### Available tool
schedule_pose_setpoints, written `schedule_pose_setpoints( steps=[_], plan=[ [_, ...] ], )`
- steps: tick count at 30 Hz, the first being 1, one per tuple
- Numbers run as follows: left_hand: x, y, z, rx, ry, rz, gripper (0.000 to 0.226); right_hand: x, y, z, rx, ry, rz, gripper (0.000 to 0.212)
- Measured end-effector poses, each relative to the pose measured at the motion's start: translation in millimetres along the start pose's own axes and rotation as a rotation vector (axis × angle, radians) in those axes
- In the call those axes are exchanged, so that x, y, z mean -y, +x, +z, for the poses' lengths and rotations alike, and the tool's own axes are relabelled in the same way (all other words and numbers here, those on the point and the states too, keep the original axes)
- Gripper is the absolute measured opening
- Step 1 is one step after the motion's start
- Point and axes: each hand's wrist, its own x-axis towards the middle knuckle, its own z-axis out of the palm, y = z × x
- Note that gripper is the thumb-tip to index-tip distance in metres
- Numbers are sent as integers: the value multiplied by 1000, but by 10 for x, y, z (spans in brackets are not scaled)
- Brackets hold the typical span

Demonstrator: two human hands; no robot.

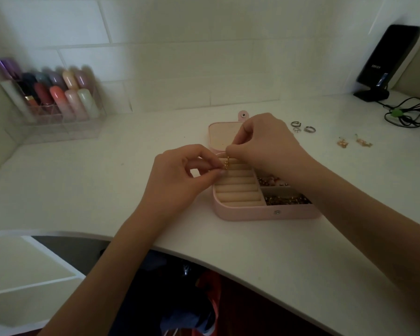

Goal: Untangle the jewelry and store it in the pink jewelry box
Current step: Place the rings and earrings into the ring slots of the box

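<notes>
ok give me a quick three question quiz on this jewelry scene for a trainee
1. True or false: the pink jewelry box is closed.
2. Which hands hold the small gold piece? A) left only B) right only C) both
3. Which loose items lie on the table right of the box?

Key:
1. False; its lid is open.
2. C; the left hand and right hand both pinch it over the ring rolls.
3. Silver rings and gold earrings.
</notes>
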Motion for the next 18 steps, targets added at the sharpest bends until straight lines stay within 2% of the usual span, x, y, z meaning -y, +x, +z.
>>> schedule_pose_setpoints(
  steps=[3, 10, 15, 18],
  plan=[
    [3, 3, 2, 0, -5, -8, 13, -7, 35, 27, 18, -69, 17, 12],
    [6, 4, 0, 7, -22, -9, 12, -9, 36, 108, 72, 0, 13, 18],
    [13, -2, -5, -11, 12, 6, 11, -18, 4, 132, 30, -89, -39, 16],
    [11, -9, -9, -19, 34, 18, 11, -5, -4, 113, 21, -54, -34, 11]
  ],
)
